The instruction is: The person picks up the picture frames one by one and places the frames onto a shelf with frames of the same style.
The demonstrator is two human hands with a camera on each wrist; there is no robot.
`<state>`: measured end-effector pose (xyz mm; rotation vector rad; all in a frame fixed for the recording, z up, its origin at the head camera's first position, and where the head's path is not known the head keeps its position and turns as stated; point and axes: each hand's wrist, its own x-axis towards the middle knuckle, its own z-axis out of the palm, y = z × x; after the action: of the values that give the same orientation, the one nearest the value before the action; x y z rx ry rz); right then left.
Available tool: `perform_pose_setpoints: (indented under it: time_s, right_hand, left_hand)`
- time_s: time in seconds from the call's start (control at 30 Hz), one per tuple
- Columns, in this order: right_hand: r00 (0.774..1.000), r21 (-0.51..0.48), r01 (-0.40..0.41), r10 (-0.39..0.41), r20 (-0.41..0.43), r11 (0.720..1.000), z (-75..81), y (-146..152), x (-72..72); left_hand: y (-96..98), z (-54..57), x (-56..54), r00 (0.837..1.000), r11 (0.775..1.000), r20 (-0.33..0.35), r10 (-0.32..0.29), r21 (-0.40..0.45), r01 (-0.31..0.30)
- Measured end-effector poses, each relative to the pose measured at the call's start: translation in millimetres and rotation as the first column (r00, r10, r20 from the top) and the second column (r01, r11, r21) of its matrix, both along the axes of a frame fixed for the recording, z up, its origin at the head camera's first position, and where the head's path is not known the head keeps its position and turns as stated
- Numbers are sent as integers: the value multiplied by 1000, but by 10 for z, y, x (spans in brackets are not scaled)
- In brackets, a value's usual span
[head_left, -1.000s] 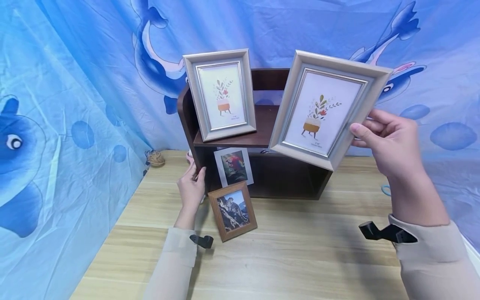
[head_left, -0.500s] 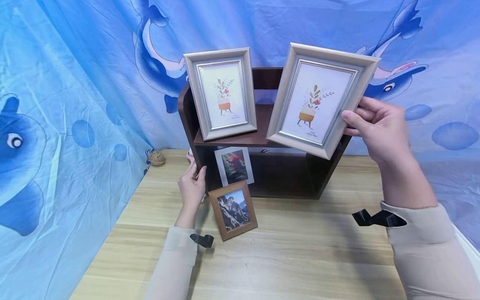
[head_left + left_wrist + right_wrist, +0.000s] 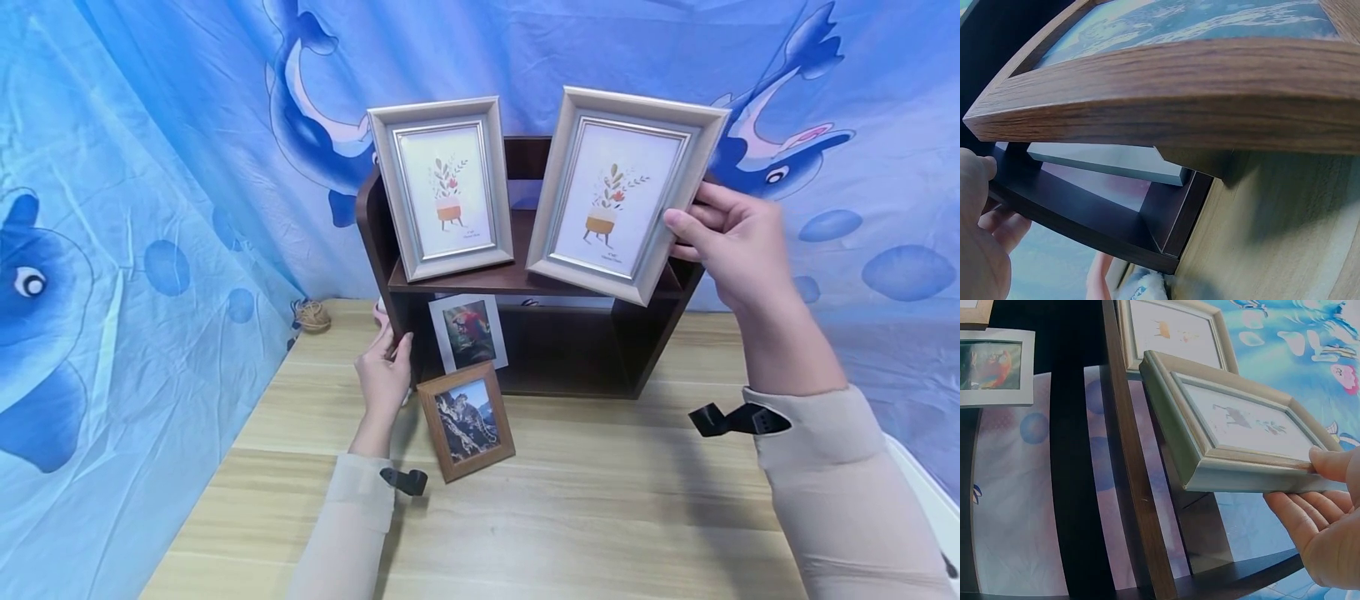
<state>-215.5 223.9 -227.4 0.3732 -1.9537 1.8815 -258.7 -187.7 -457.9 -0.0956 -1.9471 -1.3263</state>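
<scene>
My right hand (image 3: 738, 242) pinches the right side of a silver-beige picture frame (image 3: 551, 200), thumb in front and fingers behind. This frame, with a potted-plant print, is tilted at the right part of the dark brown shelf (image 3: 525, 279); whether it touches the board I cannot tell. A matching picture frame (image 3: 390, 167) leans on the upper shelf at the left. My left hand (image 3: 382, 379) grips the left side panel of the shelf, and in the left wrist view its fingers (image 3: 1010, 232) curl round the panel's edge.
A white parrot picture frame (image 3: 442, 337) stands in the lower compartment. Before it, a brown wooden frame (image 3: 498, 454) with a leopard picture stands on the wooden table (image 3: 585, 517). A twine ball (image 3: 311, 317) and a pink object (image 3: 380, 313) lie left of the shelf. A blue dolphin curtain (image 3: 187, 125) hangs behind.
My right hand has carried the silver-beige frame leftward and somewhat up, bringing it closer to the matching frame and less tilted. The left hand stays on the shelf panel.
</scene>
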Motion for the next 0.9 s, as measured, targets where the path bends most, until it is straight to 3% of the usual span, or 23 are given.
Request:
perform_pose_setpoints:
  time_s: [0.57,0.9]
  right_hand:
    - [989,143,93,-108,99,985,64,-122,-192]
    - [958,252,227,-262,115,941,42,-199,-240]
  left_hand:
    - [1,0,9,1000,1000,4,2,4,-2]
    - [5,-3,8,1000,1000,-15,-18,20,18]
